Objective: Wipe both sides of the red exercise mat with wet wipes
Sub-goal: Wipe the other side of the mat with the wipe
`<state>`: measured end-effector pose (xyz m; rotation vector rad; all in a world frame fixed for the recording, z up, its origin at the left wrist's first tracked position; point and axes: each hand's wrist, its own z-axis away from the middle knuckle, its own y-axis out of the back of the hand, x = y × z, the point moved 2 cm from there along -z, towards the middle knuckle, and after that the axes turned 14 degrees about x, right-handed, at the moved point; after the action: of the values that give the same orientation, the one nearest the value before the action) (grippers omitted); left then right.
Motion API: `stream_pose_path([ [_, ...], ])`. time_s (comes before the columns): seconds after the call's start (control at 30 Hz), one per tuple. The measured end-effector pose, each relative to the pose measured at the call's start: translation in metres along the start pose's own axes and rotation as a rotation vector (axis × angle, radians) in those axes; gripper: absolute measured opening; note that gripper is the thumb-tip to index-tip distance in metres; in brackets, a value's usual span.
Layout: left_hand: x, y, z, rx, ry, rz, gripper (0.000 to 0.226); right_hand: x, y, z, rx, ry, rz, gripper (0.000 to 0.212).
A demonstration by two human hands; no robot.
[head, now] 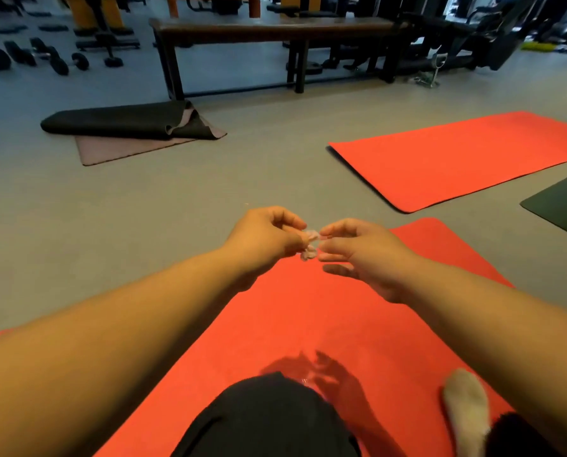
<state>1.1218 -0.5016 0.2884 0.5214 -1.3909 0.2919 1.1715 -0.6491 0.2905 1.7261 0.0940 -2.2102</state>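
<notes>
Being pinched between two hands: a crumpled wet wipe [310, 246] above the red exercise mat [292, 324].
The wipe was gripped by the curled fingers of the left hand [265, 239] and nipped between thumb and forefinger of the right hand [364, 257], its other fingers left loosely spread. The mat was laid on the grey floor [143, 209], under a knee [269, 410] and a white-socked foot [466, 404].

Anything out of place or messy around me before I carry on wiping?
Yes: the black mat by the bench lies half rolled, one corner flipped over, askew on a pink mat. The wipe pinched between the left hand and right hand is bunched up, not spread flat. The near red mat lies flat.
</notes>
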Motion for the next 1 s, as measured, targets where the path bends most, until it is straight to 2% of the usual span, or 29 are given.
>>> stream_pose_path([
  [0.13, -0.019, -0.059, -0.051, -0.037, 0.069, -0.003, 0.024, 0.016, 0.029, -0.069, -0.091, -0.032, -0.046, 0.018],
  [0.27, -0.053, -0.109, -0.129, -0.001, 0.1, -0.04, 0.023, 0.06, 0.05, -0.159, 0.018, -0.077, 0.025, 0.021],
  [0.33, -0.092, -0.118, -0.169, 0.003, 0.096, -0.151, 0.021, 0.092, 0.058, -0.207, 0.102, -0.025, 0.179, 0.022],
  [0.4, -0.145, -0.127, -0.202, -0.063, 0.058, -0.466, 0.011, 0.13, 0.065, -0.252, 0.17, 0.088, 0.435, 0.024],
  [0.47, -0.197, -0.13, -0.218, -0.227, 0.036, -0.911, 0.048, 0.171, 0.07, -0.289, 0.191, 0.173, 0.749, 0.021],
  [0.53, -0.223, -0.128, -0.229, -0.406, -0.059, -1.181, 0.064, 0.207, 0.072, -0.317, 0.204, 0.223, 0.978, 0.011],
  [0.63, -0.253, -0.12, -0.239, -0.519, -0.069, -1.284, 0.097, 0.246, 0.068, -0.356, 0.288, 0.152, 1.019, 0.011],
  [0.73, -0.285, -0.123, -0.243, -0.526, -0.05, -1.301, 0.11, 0.268, 0.048, -0.363, 0.362, 0.128, 0.963, 0.011],
  [0.77, -0.29, -0.126, -0.242, -0.534, -0.061, -1.311, 0.111, 0.275, 0.033, -0.358, 0.343, 0.177, 0.957, 0.01],
  [0.83, -0.297, -0.123, -0.245, -0.513, -0.089, -1.289, 0.111, 0.287, -0.006, -0.339, 0.18, 0.325, 0.909, 0.014],
  [0.93, -0.305, -0.115, -0.248, -0.531, -0.105, -1.262, 0.112, 0.287, -0.041, -0.327, -0.256, 0.545, 0.951, 0.02],
  [0.97, -0.306, -0.114, -0.25, -0.541, -0.109, -1.265, 0.112, 0.284, -0.038, -0.342, -0.305, 0.624, 0.981, 0.018],
  [1.0, -0.306, -0.113, -0.251, -0.557, -0.117, -1.276, 0.112, 0.279, -0.028, -0.363, -0.251, 0.673, 0.998, 0.015],
])
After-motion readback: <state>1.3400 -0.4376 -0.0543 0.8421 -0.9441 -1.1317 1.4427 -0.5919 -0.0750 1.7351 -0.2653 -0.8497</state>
